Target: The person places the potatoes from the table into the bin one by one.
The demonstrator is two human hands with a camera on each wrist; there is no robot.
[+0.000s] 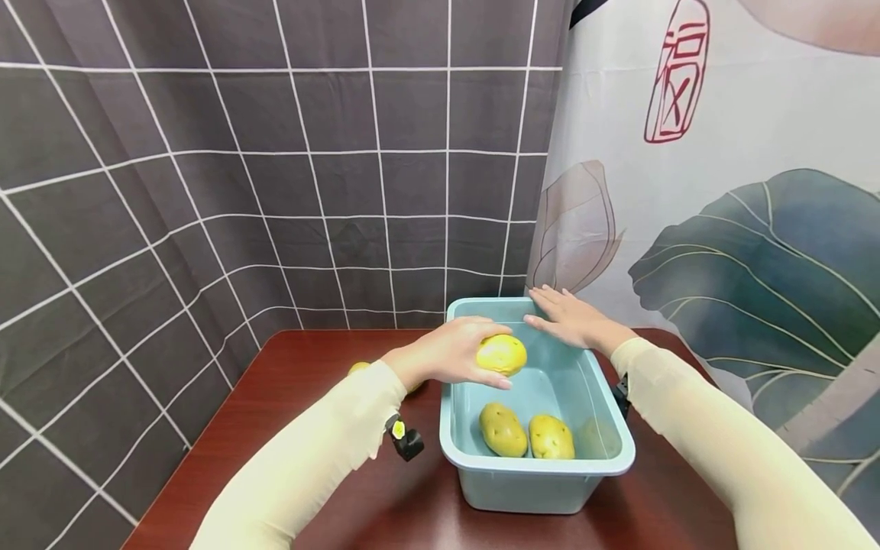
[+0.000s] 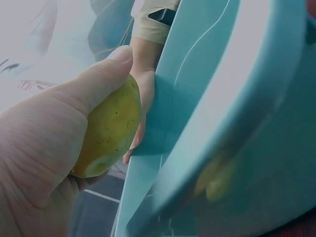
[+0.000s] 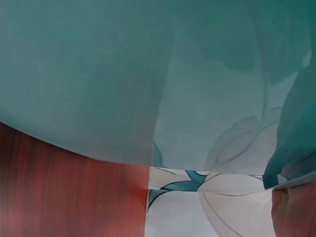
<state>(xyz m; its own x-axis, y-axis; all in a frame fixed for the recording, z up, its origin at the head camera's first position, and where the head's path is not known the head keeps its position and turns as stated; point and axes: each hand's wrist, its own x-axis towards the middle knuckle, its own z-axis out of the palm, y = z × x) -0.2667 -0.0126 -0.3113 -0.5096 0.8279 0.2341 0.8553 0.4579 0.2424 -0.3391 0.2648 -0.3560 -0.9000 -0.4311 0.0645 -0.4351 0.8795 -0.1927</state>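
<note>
My left hand [image 1: 457, 350] grips a yellow potato [image 1: 502, 355] over the left part of a light blue plastic basin [image 1: 536, 463]. In the left wrist view, its thumb lies along one side of the potato [image 2: 112, 128]. Two more potatoes lie on the basin's floor near its front wall: one on the left [image 1: 503, 430], the other on the right [image 1: 551, 438]. With fingers extended, my right hand [image 1: 571, 317] rests on the basin's back right rim. Only a bit of that hand [image 3: 296, 212] shows in the right wrist view, beside the rim.
Something yellow [image 1: 359, 367], mostly hidden behind my left wrist, lies on the red-brown wooden table [image 1: 309, 367] left of the basin. A dark grid-patterned curtain [image 1: 330, 183] and a white printed curtain [image 1: 619, 92] hang behind the table.
</note>
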